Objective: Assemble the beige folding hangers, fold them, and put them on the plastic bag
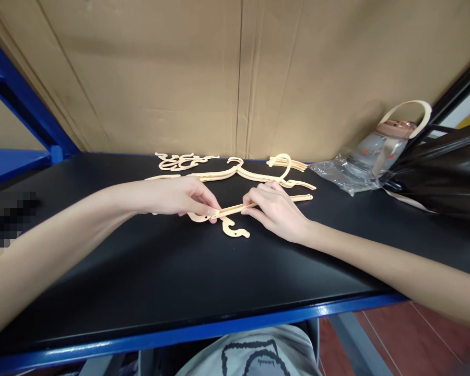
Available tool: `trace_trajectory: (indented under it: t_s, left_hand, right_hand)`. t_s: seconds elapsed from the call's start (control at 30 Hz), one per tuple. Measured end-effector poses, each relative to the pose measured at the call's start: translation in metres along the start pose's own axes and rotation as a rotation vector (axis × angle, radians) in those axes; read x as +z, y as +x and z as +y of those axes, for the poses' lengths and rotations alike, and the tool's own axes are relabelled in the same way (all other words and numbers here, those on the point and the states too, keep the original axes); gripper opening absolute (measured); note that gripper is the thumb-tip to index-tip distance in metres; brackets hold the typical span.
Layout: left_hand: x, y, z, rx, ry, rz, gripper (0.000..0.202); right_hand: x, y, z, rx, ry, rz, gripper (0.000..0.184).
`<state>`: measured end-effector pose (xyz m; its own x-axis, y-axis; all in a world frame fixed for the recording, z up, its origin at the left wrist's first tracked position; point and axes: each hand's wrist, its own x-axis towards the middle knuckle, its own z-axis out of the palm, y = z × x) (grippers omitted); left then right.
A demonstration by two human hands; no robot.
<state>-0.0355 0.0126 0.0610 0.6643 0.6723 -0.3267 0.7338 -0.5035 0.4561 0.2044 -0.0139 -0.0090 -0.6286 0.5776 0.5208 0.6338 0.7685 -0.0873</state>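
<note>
My left hand [186, 197] pinches a cream plastic hanger hook [198, 216] at the inner end of a straight hanger arm [231, 210]. Closed around that same arm, further along, is my right hand [274, 209]; the arm's far end sticks out past the fingers to the right. Below the joint, another curved hook piece [237, 231] lies on the black tabletop. Behind my hands rests a hanger [236, 168] with its hook and two arms joined. My left fingers partly hide the place where hook and arm meet.
Loose hook pieces [180, 161] lie in a pile at the back left. Several hanger arms [293, 164] are stacked at the back right. A water bottle [372, 146] with clear plastic wrap and a black bag [442, 172] occupy the right. Cardboard [160, 78] stands behind the table.
</note>
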Motion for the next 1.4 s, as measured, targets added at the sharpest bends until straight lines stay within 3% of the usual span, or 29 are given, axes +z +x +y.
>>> trace_trajectory:
  t_s: [0.17,0.53,0.8,0.97,1.2,1.4]
  left_hand:
    - [0.005,0.003,0.003,0.082,0.085,0.088,0.029]
    - [0.018,0.01,-0.003,0.091,0.194,0.276,0.03]
    - [0.011,0.009,-0.013,0.191,0.202,0.314,0.034]
    - [0.012,0.002,-0.005,0.148,0.267,0.266,0.033]
    - [0.021,0.006,0.001,0.088,0.436,0.429,0.031]
    - [0.023,0.006,-0.001,0.133,0.573,0.451,0.033]
  right_hand:
    - [0.001,0.0,0.0,0.036,0.021,-0.005,0.014]
    - [0.002,0.001,0.002,0.125,0.088,-0.019,0.013]
    - [0.001,0.003,0.003,0.209,0.183,-0.02,0.011]
    - [0.001,0.003,0.003,0.213,0.18,-0.025,0.011]
    - [0.002,0.003,0.006,0.213,0.217,0.016,0.01]
    - [0.003,0.001,0.007,0.198,0.205,0.028,0.011]
